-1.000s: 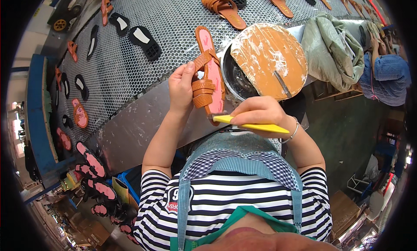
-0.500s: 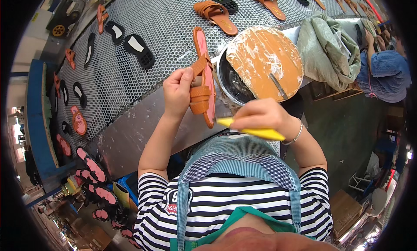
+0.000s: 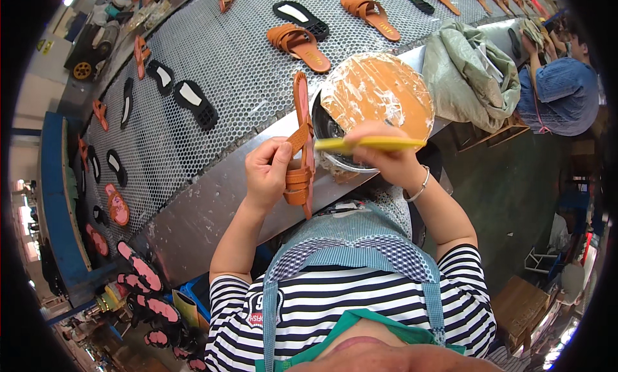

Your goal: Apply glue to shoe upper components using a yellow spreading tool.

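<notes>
My left hand (image 3: 265, 172) grips a tan strappy sandal (image 3: 298, 176) by its straps and holds it up on edge. The pinkish underside of its sole faces right. My right hand (image 3: 388, 154) is closed round a flat yellow tool (image 3: 402, 142), whose kind I cannot make out. Its blurred left end comes close to or touches the sole; which one I cannot tell. Just behind it stands a round pot (image 3: 356, 168), partly covered by a tan, white-smeared board (image 3: 376, 82). The pot's dark inside shows along its left side.
Tan sandals (image 3: 298, 47) and black soles with white centres (image 3: 193, 102) lie on the perforated metal conveyor (image 3: 238, 69). A grey-green cloth (image 3: 470, 76) lies right of the pot. A person in blue (image 3: 563, 95) is beyond it. Black-and-pink footwear parts (image 3: 154, 304) hang at lower left.
Both hands still hold the same things. The sandal has come lower and more upright in view. My right hand has moved up, bringing the yellow tool from the sole's lower end toward its middle.
</notes>
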Demonstrator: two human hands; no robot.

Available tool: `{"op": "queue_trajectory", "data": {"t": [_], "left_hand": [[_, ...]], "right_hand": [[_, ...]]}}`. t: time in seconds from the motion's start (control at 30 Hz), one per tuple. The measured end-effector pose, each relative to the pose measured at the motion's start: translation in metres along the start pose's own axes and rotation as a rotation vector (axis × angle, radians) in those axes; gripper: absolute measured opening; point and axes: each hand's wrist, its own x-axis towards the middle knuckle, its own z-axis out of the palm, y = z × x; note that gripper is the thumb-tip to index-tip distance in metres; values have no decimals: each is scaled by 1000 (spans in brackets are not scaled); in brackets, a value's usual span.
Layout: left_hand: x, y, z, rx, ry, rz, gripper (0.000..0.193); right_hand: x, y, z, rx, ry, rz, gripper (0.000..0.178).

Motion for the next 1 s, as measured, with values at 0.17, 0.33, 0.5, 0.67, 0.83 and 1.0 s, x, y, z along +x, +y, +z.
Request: {"op": "queue_trajectory", "data": {"t": [0.17,0.33,0.5,0.67,0.83,1.0], "left_hand": [[-1,-3,4,18,-52,1,21],[3,8,9,101,-189,85,18],[5,1,11,146,-162,90,18],[4,-17,8,-1,-89,-68,21],[8,-37,7,-512,-6,-348,27],[13,-31,21,-641,-12,-431,29]], "right_hand": [[17,13,-18,178,469,214,23],[27,22,-23,239,472,188,22],[8,24,-18,-160,135,-68,21],[-2,13,-12,228,121,349,22],[9,24,-15,507,339,452,28],[25,50,-16,544,415,488,28]]}}
